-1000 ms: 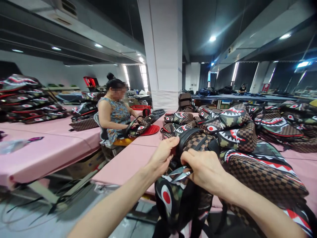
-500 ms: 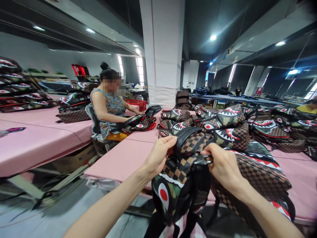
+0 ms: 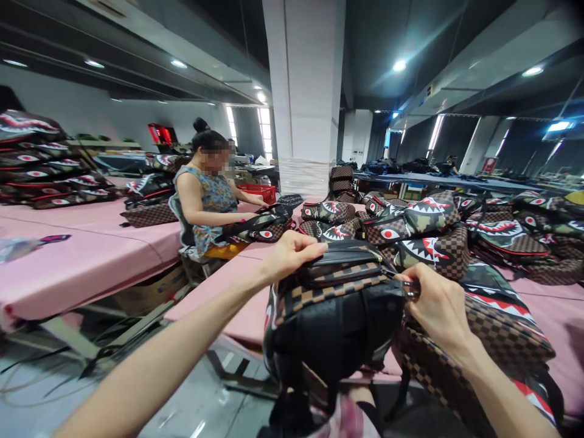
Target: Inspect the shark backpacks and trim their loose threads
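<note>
A backpack [image 3: 335, 322] with a brown-and-black checkered top and a black strapped side stands in front of me, tilted, at the table's near edge. My left hand [image 3: 296, 252] pinches its top edge at the left, thumb against fingers. On the other side, my right hand [image 3: 435, 301] is closed at the backpack's right end, beside the zipper line. A small shiny dark piece shows at its fingertips; its kind is unclear. Part of a red-and-white eye print shows at the backpack's left side. Black straps hang below it.
Piled shark-print bags [image 3: 424, 234] cover the pink table [image 3: 214, 292] ahead and right. A large checkered bag [image 3: 497, 322] lies close by my right forearm. A seated co-worker [image 3: 207, 194] handles another bag across the table. More bags [image 3: 41, 161] are stacked left. A white pillar [image 3: 310, 91] rises behind.
The backpack has turned, so its black strapped side now faces me and its top lies wider between my hands. My hands have moved farther apart. The view has shifted slightly left.
</note>
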Demonstrator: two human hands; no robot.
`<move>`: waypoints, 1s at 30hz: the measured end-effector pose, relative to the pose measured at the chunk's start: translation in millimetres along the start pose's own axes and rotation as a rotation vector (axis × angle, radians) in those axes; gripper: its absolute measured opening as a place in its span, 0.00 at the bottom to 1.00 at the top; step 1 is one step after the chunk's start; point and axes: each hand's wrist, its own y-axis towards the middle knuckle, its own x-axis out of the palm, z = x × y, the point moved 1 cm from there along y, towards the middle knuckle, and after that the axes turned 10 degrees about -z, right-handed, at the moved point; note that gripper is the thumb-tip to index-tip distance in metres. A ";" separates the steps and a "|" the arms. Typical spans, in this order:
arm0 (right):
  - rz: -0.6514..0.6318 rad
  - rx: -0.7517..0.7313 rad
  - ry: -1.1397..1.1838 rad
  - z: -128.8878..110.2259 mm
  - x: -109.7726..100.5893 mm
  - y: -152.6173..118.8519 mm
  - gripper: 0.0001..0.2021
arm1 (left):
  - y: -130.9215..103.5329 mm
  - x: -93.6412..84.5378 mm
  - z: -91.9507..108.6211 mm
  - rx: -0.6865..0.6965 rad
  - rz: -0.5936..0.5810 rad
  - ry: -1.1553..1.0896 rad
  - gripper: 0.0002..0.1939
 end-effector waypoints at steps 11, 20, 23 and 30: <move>0.008 -0.021 0.221 -14.4 15.1 7.4 0.11 | -36.1 89.9 -13.0 0.526 0.452 1.192 0.19; 0.036 0.009 -0.137 -24.4 1.9 -0.1 0.08 | -40.5 98.2 -24.9 0.500 0.535 1.282 0.23; 0.034 0.042 -0.199 -25.5 6.7 0.4 0.07 | -47.8 100.4 -23.0 0.514 0.522 1.242 0.22; -0.165 -0.073 0.108 -24.1 9.4 32.4 0.05 | -68.5 97.4 -26.1 0.566 0.531 1.126 0.20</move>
